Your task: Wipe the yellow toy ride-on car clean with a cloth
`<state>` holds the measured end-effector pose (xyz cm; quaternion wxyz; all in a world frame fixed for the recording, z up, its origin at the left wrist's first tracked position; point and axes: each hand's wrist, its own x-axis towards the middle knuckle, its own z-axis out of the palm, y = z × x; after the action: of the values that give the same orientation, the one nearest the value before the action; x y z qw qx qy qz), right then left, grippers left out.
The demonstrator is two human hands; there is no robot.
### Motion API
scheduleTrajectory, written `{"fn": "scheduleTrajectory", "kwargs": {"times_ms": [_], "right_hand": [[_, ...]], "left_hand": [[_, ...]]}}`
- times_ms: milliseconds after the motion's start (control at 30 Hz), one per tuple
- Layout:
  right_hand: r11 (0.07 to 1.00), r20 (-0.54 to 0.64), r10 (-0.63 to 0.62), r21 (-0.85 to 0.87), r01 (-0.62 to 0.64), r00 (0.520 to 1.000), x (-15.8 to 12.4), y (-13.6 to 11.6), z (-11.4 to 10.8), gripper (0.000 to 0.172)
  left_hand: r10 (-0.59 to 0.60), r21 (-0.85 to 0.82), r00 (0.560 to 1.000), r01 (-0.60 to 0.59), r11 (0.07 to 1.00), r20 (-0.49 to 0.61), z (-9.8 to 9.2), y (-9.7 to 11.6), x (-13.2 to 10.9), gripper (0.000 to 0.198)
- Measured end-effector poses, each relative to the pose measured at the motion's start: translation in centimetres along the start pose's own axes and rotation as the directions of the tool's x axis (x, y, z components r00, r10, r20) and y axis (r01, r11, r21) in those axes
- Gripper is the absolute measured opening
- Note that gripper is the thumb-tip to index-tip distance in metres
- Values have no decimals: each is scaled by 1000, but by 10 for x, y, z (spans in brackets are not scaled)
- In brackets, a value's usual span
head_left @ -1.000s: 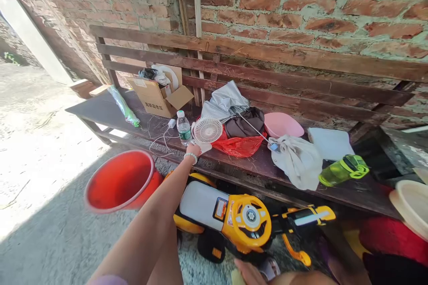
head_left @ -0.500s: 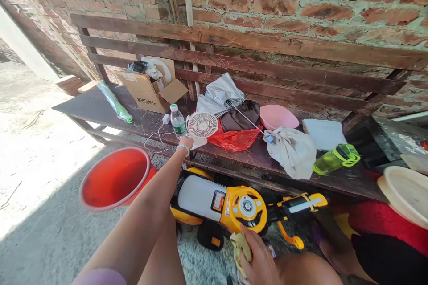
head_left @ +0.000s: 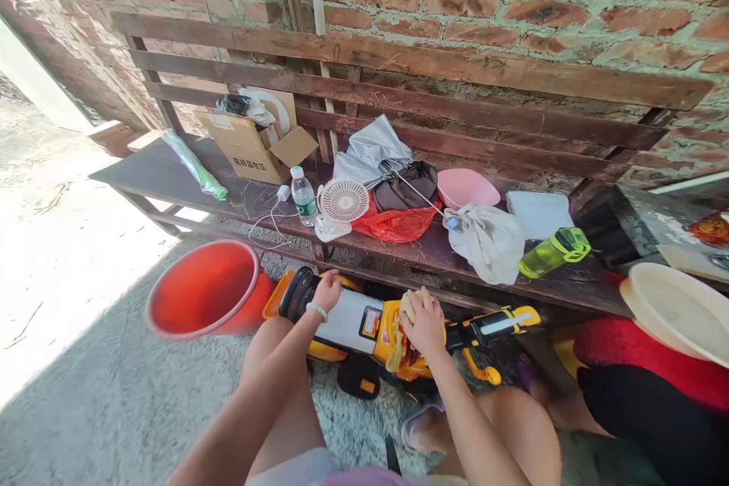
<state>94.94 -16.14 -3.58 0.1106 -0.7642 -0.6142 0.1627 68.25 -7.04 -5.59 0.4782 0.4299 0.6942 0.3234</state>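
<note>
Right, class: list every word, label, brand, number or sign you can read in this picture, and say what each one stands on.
"易碎品勿压": on the front of the cardboard box, slightly soft but legible.
White label on the box's upper part: too small to read.
Green label on the water bottle: too small to read.
Sticker on the yellow ride-on toy: too blurred to read.

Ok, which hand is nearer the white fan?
Left. The left hand is in front of the fan, not touching it; the right hand is farther right, holding a cloth over the yellow toy vehicle.
</note>
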Motion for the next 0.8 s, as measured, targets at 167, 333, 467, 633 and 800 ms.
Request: {"fn": "scheduleTrajectory", "kwargs": {"times_ms": [167, 333, 467, 633, 800], "right_hand": [[961, 105, -122, -235, 143, 987, -34, -19, 12, 76], [939, 125, -182, -271, 210, 975, -65, -12, 8, 64], [932, 168, -226, -250, 263, 959, -88, -1, 6, 68], [928, 163, -247, -244, 282, 955, -111, 9, 8, 67], [937, 134, -241, -225, 267, 961, -111, 9, 15, 68]], "left_hand": [[-95, -33, 967, 106, 994, 238, 23, -73, -116, 21], [-77, -70, 944, 104, 992, 321, 14, -91, -149, 18], [-85, -59, 956, 106, 993, 279, -9, -107, -166, 19], [-129, -15, 970, 135, 991, 206, -28, -134, -196, 16], [-117, 17, 981, 116, 993, 154, -39, -136, -209, 16]]}}
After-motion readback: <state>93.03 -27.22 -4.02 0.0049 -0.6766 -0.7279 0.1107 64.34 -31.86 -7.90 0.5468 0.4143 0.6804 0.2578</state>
